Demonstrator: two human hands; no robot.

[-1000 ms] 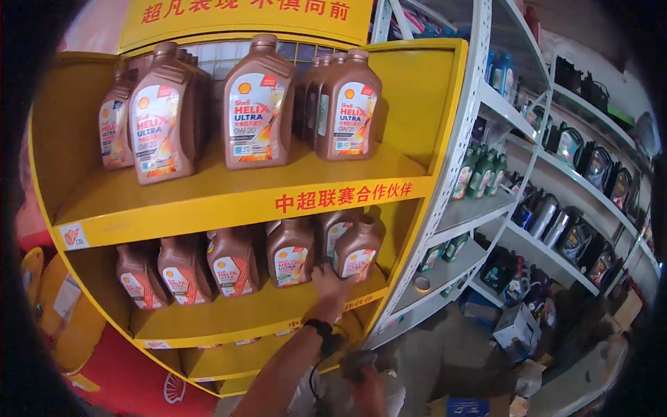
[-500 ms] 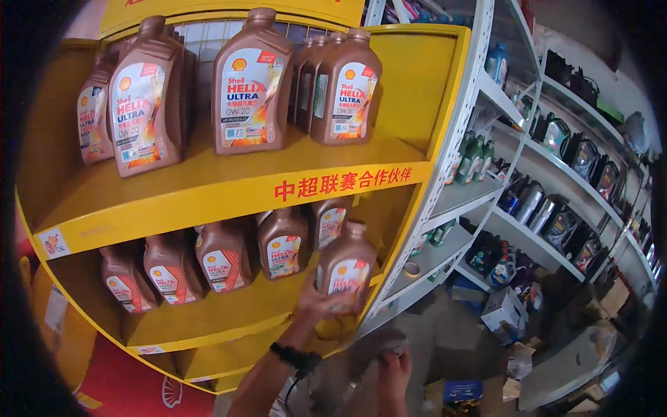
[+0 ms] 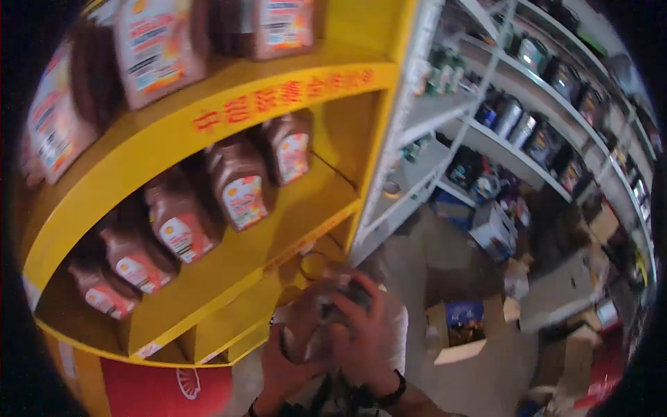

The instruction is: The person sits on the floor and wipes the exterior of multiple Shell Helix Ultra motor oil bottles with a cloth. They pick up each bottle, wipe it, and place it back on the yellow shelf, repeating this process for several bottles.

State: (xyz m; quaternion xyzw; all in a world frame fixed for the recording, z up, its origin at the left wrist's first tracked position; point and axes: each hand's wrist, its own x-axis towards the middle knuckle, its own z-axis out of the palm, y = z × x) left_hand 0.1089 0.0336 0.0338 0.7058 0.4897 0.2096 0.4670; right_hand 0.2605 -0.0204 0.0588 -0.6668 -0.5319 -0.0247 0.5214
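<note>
A brown plastic motor oil bottle [image 3: 302, 321] is tilted low in front of me, its outline smeared by motion. My left hand [image 3: 295, 372] grips it from the left and below. Over its upper right side lies my right hand [image 3: 361, 330], fingers bent around a dark grey wad [image 3: 356, 295] that looks like a cloth, against the bottle. Both hands partly hide the bottle. Beyond them, a yellow display rack [image 3: 306, 82] carries more brown oil bottles; one bottle [image 3: 242, 187] stands toward the right of the lower shelf's row.
Right of the rack stands a grey metal shelving unit [image 3: 431, 104] with green bottles. Farther right, long shelves [image 3: 528, 142] hold dark and silver containers. Open cardboard boxes [image 3: 460, 354] and a white carton [image 3: 495, 229] lie on the floor. A red panel [image 3: 156, 389] is at lower left.
The bottle in my left hand has come away from the lower shelf, down toward me. My right hand has moved up onto it with the grey wad. The view has tilted down.
</note>
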